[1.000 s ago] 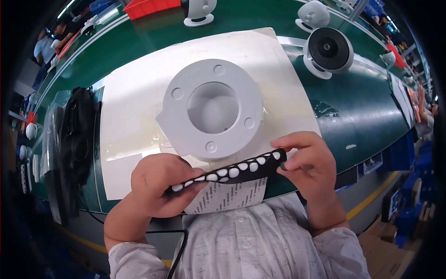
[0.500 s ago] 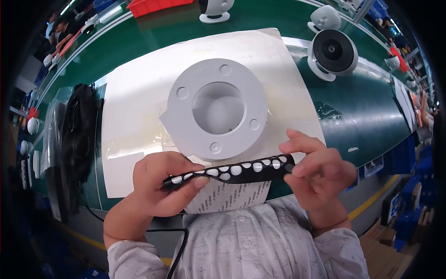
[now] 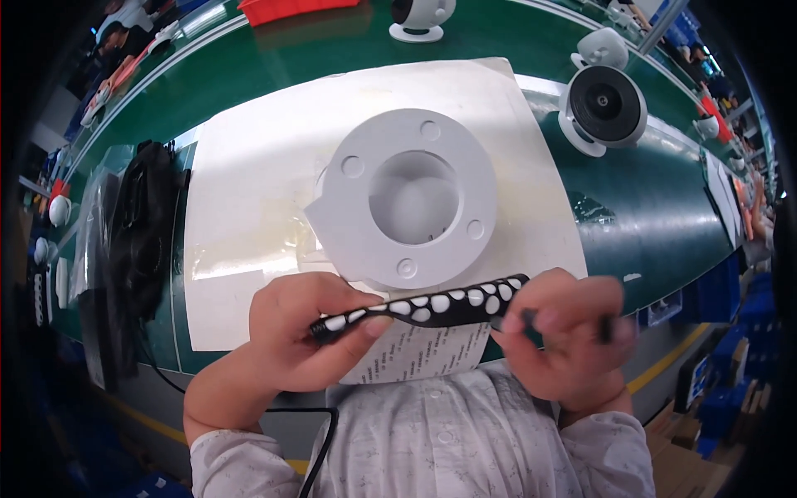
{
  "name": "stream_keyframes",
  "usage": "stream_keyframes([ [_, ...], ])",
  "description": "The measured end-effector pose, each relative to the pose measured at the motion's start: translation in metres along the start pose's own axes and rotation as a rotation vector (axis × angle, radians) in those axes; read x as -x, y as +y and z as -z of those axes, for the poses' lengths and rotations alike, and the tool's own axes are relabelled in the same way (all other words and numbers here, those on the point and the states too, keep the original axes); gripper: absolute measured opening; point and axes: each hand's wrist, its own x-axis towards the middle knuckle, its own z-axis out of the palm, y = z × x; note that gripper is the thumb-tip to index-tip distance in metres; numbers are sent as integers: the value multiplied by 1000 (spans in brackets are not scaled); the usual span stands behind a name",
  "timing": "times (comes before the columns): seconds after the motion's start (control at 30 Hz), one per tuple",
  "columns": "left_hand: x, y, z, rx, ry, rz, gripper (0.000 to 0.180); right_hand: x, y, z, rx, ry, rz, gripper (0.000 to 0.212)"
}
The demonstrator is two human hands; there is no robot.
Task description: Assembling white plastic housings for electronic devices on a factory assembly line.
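Observation:
My left hand (image 3: pixel 311 328) pinches one end of a slim black strip with white oval spots (image 3: pixel 444 307), gripping it between thumb and fingers. The strip lies across my front, wider towards its right end. By that end, my right hand (image 3: pixel 564 332) is curled and blurred by motion, with a small dark piece (image 3: pixel 531 322) between its fingers; its kind cannot be made out. Just beyond both hands sits a white round housing (image 3: pixel 349 212) with a large central opening and several small round recesses. A white dome (image 3: pixel 419 207) shows inside the opening.
A pale board (image 3: pixel 241 174) lies under the housing on the green table (image 3: pixel 639 203). A white camera-like device with a black round front (image 3: pixel 604 104) stands at the right. Black bags (image 3: pixel 141 224) lie at the left, a red tray (image 3: pixel 299 8) at the back.
My right hand has closed from loosely spread fingers and turned, and dark material now shows in it. My left hand keeps its pinch on the strip. The view has shifted slightly.

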Motion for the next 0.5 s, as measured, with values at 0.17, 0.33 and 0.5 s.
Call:
stream_keyframes([
  [0.17,-1,-8,-5,-52,38,-238,25,-54,22,15,-160,143,3,84],
  [0.33,-1,-3,-12,-153,227,-263,25,-97,45,-1,-396,68,-146,76],
  [0.5,-4,-13,-6,-164,141,-334,15,-107,39,2,-273,-98,-323,68],
])
